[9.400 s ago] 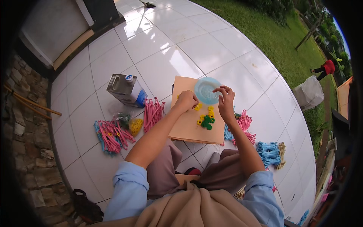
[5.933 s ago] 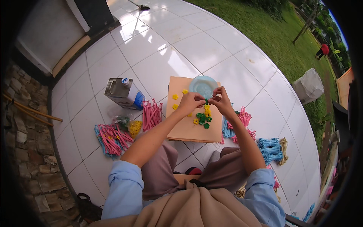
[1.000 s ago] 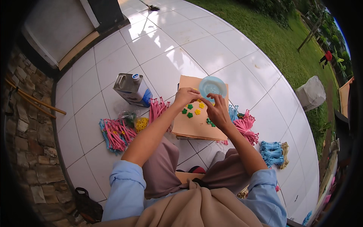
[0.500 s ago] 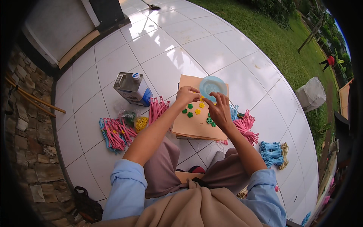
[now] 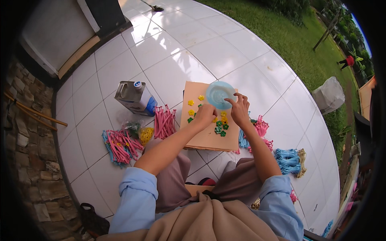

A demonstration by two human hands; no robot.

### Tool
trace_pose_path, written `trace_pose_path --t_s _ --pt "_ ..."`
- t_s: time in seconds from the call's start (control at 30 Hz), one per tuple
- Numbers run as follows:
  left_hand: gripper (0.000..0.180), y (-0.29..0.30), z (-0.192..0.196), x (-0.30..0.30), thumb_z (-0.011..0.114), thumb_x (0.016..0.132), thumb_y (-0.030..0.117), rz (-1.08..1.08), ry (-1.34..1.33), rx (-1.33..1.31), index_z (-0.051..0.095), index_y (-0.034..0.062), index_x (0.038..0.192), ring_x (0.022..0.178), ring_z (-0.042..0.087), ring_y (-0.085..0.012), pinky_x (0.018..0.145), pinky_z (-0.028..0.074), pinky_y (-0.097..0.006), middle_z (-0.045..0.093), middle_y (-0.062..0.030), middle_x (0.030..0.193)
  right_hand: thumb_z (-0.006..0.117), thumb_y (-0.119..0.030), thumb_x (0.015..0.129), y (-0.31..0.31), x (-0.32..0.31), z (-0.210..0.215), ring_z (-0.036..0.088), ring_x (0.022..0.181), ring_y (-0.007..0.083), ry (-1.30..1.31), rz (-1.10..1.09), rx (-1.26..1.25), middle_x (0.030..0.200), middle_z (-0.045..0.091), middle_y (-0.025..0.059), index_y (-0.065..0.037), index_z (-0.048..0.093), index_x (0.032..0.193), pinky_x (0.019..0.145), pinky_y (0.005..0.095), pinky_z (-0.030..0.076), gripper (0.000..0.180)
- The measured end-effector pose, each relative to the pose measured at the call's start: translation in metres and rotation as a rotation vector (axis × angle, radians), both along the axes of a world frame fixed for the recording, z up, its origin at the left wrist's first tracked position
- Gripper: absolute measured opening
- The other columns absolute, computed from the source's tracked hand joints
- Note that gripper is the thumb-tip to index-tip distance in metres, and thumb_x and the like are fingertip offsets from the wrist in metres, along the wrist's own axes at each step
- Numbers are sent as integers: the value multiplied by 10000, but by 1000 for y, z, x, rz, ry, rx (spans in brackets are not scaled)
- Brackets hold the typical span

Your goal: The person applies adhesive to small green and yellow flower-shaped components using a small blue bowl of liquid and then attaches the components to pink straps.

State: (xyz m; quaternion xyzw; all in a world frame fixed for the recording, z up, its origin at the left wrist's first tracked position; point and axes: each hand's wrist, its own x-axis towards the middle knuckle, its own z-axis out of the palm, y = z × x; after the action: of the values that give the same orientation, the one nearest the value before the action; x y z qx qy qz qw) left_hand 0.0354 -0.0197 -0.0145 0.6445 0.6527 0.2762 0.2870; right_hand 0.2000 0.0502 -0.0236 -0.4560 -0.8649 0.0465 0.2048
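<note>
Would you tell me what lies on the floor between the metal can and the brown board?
In the head view, a bundle of pink sticks lies on the white tiles between the metal can and the brown board, close beside the board's left edge.

Soft daylight is flooding the scene, glaring off the glossy white floor tiles point(image 5: 209, 52) and casting faint shadows. Fisheye distortion is bending the tile lines, a black vignette is ringing the frame, and edge detail is blurring.
</note>
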Motion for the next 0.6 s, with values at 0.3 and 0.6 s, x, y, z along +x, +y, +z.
trace_pose_path --t_s 0.3,0.6 --pt "87 -1 -2 -1 609 722 44 18 87 53 650 -9 777 749 631 -308 698 496 -370 639 -175 756 517 24 675 3 -12 -3 339 1151 286 -34 74 31 1191 438 101 -206 681 955 942 450 259 398" --pt "138 2 9 -5 638 740 127 32 58 -18 638 9 811 718 636 -273 657 490 -361 640 -155 721 504 49 689 -2 -10 16 380 1109 300 142 34 90 1163 446 96 -166 617 950 915 445 313 356"
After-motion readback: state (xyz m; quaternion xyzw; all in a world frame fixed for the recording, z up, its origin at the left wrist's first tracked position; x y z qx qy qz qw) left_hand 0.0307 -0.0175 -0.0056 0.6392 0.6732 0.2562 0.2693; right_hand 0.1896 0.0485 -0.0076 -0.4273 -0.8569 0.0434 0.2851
